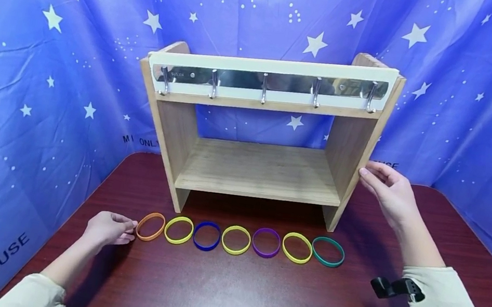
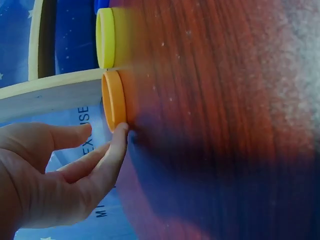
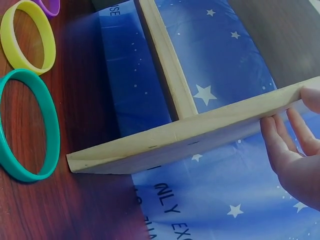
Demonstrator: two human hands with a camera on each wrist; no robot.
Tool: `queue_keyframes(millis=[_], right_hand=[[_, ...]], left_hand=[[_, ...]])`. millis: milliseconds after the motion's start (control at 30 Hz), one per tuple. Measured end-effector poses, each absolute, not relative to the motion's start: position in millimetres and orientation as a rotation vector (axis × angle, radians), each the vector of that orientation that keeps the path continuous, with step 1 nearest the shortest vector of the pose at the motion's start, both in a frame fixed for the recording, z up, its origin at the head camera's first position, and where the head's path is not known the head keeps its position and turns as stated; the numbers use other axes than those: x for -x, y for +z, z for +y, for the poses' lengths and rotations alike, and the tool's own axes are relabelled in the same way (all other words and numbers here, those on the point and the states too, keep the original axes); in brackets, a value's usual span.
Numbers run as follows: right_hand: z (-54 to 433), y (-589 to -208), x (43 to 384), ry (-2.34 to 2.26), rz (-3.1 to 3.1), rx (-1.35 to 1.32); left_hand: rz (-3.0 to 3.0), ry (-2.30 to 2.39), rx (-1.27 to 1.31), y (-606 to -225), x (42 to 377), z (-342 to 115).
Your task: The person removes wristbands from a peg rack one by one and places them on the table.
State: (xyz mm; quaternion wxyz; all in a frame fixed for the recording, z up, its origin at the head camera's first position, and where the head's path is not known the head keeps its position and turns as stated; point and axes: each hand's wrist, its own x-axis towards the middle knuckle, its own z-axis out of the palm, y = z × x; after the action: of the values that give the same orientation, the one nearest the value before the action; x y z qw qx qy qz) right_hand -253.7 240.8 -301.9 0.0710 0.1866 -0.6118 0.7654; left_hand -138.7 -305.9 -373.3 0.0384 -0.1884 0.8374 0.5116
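Observation:
My left hand (image 1: 109, 228) is at the left end of a row of silicone wristbands, a fingertip touching the orange wristband (image 1: 148, 239). In the left wrist view its thumb is apart from that band. Rightward come a yellow (image 1: 177, 242), a blue (image 1: 205, 248), another yellow (image 1: 234, 252), a purple (image 1: 265, 255), a third yellow (image 1: 296, 260) and a teal wristband (image 1: 326, 264), all flat on the table. My right hand (image 1: 389, 192) touches the right side panel of a wooden rack (image 1: 262, 171). Its thumb is at the front edge, its fingers against the outer face (image 3: 200, 142).
Along the rack's top front runs a metal strip (image 1: 242, 80) with several hooks (image 1: 264, 89). The rack has one low shelf and stands at the back of the dark red table (image 1: 225, 297). A blue star-patterned curtain (image 1: 100, 49) surrounds the table's back and sides.

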Motion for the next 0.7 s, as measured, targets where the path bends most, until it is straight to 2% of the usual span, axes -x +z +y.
queue_keyframes(millis=[133,333,600,700], right_hand=[[247.0,-302.5,252.8,2.298,-1.842,-0.605],[266.9,-301.0,247.0,2.158,-1.962,-0.612],[289.8,-294.3,228.0,1.18,-2.54,-0.226],[296.0,-290.8,222.1,0.957,-2.618,-0.201]], left_hand=[[2.793,1.336,0.498,-366.9,143.1,-303.8],[3.204,0.984,0.208,-338.7,148.8,-300.6],[3.415,0.897,-0.046,-299.0,154.0,-302.0],[3.475,0.815,-0.115,-288.0,157.0,-305.1]])
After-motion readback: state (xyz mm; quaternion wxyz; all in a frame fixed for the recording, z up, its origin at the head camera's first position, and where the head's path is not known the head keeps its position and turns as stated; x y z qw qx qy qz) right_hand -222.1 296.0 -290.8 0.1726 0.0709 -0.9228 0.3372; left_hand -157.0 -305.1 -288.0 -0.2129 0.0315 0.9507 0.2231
